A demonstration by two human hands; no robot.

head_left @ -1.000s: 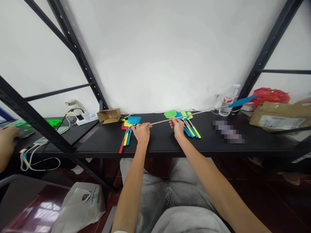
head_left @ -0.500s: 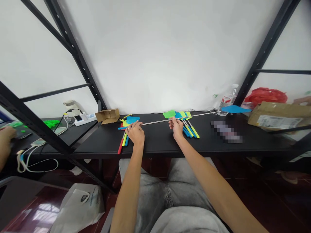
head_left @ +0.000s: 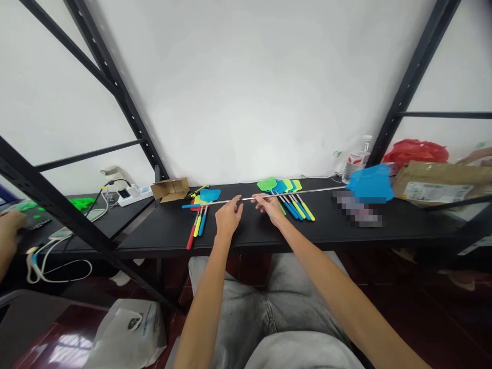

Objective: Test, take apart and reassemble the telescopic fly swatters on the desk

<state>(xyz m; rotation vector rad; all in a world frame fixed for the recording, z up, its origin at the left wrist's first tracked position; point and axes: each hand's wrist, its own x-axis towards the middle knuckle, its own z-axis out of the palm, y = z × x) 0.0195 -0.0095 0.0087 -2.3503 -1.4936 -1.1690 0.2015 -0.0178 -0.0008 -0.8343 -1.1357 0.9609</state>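
Note:
A long blue fly swatter [head_left: 369,182] with a stretched-out metal rod lies level across my view, its flat head at the right and its blue handle at the left. My left hand [head_left: 228,218] pinches the middle of the rod between thumb and fingers. Close by on the right, my right hand [head_left: 270,208] has its fingertips closed on the same rod. Behind my left hand lie a red fly swatter [head_left: 191,236], a yellow fly swatter [head_left: 197,225] and a blue fly swatter [head_left: 210,195]. Several short green, blue and yellow fly swatters [head_left: 300,207] lie side by side beyond my right hand.
On the black table [head_left: 253,230] stand an open cardboard box [head_left: 170,189] and a plastic bottle [head_left: 357,160]. A taped carton [head_left: 438,184] and red bag [head_left: 417,151] sit right. A power strip [head_left: 135,196] and another person's hand [head_left: 11,225] are left. Black shelf posts flank the table.
My left hand has slid right from near the handle to the rod's middle, and my right hand has shifted slightly left. The swatter's head has turned its flat face toward me.

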